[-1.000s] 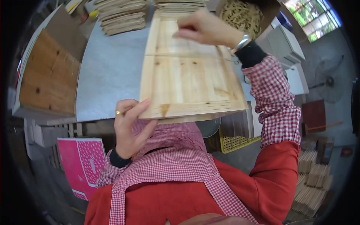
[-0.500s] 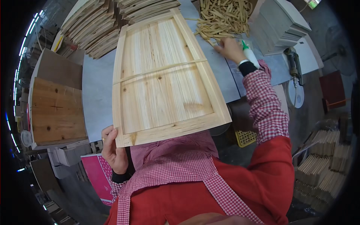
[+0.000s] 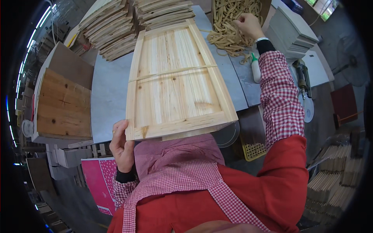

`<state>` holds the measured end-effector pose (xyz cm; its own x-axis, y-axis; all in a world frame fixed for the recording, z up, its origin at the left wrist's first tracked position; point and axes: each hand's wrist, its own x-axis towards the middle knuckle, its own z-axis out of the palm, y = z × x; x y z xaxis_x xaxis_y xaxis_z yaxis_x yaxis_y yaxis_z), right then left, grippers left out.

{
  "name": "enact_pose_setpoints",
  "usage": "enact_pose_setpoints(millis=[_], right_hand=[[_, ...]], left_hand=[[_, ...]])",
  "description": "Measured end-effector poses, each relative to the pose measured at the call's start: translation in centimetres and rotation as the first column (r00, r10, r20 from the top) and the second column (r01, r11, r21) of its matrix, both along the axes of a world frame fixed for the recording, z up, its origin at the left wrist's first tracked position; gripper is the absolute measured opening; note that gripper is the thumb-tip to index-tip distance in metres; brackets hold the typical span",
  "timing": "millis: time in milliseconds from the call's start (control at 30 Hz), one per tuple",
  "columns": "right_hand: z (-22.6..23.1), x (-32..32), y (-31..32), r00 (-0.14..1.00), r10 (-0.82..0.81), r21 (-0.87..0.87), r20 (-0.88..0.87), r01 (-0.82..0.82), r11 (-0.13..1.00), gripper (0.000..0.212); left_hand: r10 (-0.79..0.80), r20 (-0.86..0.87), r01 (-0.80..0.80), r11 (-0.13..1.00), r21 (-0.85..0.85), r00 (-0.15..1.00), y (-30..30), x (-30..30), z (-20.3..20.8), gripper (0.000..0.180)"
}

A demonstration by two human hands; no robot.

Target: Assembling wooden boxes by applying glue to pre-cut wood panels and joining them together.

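Observation:
A framed pale wooden panel (image 3: 175,93) lies in front of me, its near end over the table edge. One tan elastic band (image 3: 175,72) is stretched across its middle. At the panel's near left corner, my left hand (image 3: 122,145) grips the edge between fingers and thumb. My right hand (image 3: 249,25) reaches to the far right, over a heap of loose tan elastic bands (image 3: 229,39) in a box. Its fingers are bent into a pinch at the heap; whether a band is between them cannot be made out.
Stacked wooden panels (image 3: 108,31) stand at the far left. A white glue bottle (image 3: 255,70) with a green tip is beside my right sleeve. Further right are grey boards (image 3: 291,31) and a power drill (image 3: 301,75). A brown board (image 3: 64,105) stands left of the blue-grey table (image 3: 110,89).
My right hand has moved away from me, from the near edge of the band heap to deeper over it. The bands near the bottle have shifted. My left hand keeps its grip on the panel.

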<state>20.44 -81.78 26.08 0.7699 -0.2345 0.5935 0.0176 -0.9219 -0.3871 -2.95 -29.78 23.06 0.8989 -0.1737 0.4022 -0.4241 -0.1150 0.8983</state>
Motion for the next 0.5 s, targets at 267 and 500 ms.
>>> enact_pose_setpoints(millis=[267,500], right_hand=[[9.0,-5.5,5.9,0.955,0.256,0.194,0.152,-0.283,0.939,0.022],[12.3,-19.6,23.5,0.349,0.937,-0.039,0.019,-0.936,0.35,0.012]], left_hand=[[-0.043,0.215,0.016,0.992,0.127,0.976,0.8,2.9,3.5,0.067],[0.034,0.73,-0.304,0.922,0.241,0.682,-6.3,3.3,12.2,0.056]])
